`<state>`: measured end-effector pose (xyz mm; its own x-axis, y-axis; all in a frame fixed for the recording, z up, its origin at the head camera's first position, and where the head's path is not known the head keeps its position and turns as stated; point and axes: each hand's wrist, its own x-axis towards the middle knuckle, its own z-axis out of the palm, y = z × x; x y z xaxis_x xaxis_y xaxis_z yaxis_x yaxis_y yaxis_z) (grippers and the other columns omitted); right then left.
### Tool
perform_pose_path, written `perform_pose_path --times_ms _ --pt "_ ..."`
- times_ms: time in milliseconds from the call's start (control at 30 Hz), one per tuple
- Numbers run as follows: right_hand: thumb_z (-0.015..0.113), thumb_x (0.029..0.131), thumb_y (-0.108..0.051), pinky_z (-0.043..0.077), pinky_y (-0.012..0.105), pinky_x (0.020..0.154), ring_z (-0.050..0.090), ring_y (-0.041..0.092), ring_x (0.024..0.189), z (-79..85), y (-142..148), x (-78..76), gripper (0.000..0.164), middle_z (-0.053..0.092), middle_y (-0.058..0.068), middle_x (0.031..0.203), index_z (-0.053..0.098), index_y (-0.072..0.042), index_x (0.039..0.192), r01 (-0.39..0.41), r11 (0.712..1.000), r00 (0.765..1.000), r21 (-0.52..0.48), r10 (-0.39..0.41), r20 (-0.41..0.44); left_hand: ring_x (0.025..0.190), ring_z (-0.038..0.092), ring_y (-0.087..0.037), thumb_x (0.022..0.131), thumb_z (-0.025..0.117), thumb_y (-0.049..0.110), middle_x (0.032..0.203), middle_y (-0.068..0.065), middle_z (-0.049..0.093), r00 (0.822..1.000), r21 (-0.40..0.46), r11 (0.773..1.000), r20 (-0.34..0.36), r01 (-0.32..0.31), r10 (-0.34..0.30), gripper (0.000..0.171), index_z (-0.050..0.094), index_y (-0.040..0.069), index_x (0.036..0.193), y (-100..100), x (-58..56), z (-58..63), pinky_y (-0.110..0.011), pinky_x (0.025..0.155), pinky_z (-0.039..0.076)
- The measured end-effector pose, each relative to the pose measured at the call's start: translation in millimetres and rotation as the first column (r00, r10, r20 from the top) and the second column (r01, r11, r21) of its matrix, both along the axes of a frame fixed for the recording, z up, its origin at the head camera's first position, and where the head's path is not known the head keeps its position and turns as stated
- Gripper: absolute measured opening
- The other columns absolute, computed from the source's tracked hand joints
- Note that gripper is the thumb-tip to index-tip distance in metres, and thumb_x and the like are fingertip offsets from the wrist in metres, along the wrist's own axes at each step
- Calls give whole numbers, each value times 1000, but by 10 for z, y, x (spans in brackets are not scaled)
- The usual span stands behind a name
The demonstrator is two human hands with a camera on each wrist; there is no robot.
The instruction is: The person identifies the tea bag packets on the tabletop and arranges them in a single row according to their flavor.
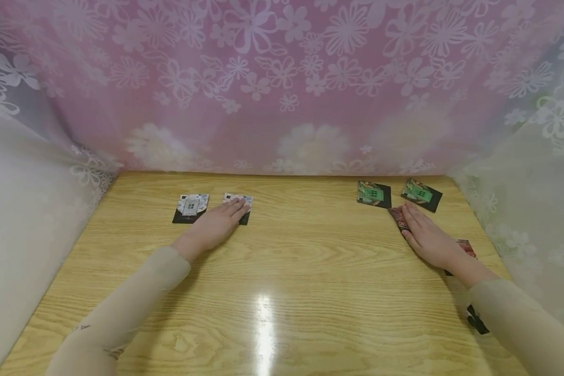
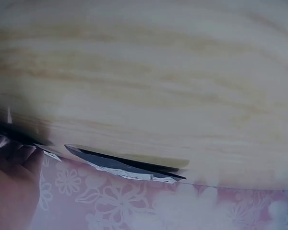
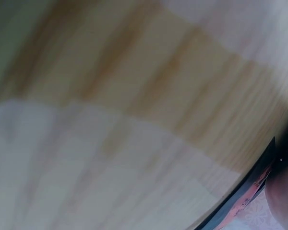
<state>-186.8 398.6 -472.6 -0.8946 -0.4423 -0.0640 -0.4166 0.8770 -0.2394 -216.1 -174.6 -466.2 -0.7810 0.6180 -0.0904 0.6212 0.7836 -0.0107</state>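
Observation:
My left hand [image 1: 216, 223] lies with straight fingers over a flat white-and-black packet [image 1: 244, 218], hiding most of it. Just left of that hand is a matching white-and-black packet [image 1: 190, 208], seen edge-on in the left wrist view [image 2: 125, 167]. On the right, my right hand [image 1: 430, 241] rests its extended fingers on a red-and-black packet [image 1: 397, 216]. Part of a second red packet [image 1: 467, 247] shows beside the wrist, mostly covered by it. Two green-and-black packets, the left one [image 1: 374, 194] and the right one [image 1: 421, 195], lie beyond the right fingertips.
A dark packet corner [image 1: 477, 319] sticks out from under the right sleeve [image 1: 507, 303]. The wooden table [image 1: 301, 250] ends at a pink flowered curtain [image 1: 282, 104] behind. Pale flowered sheets hang along the left side [image 1: 23, 209] and right side [image 1: 536, 209].

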Motion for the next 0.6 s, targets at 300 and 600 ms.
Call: perform_pose_path --times_ms 300,600 --pt "41 117 -26 9 59 137 8 50 164 6 -11 0 71 7 36 174 7 11 166 2 1000 1000 5 -2 -2 162 31 -35 116 45 20 174 -16 30 1000 45 999 6 -23 23 55 33 10 168 -24 20 -1 -50 134 32" --pt "42 116 -24 7 56 138 10 51 163 -23 6 1 69 10 37 173 10 13 166 -13 1000 999 -10 13 -43 160 35 -36 114 49 21 172 -19 33 1000 59 998 2 -29 29 57 34 4 166 -83 1 -13 -53 132 35"
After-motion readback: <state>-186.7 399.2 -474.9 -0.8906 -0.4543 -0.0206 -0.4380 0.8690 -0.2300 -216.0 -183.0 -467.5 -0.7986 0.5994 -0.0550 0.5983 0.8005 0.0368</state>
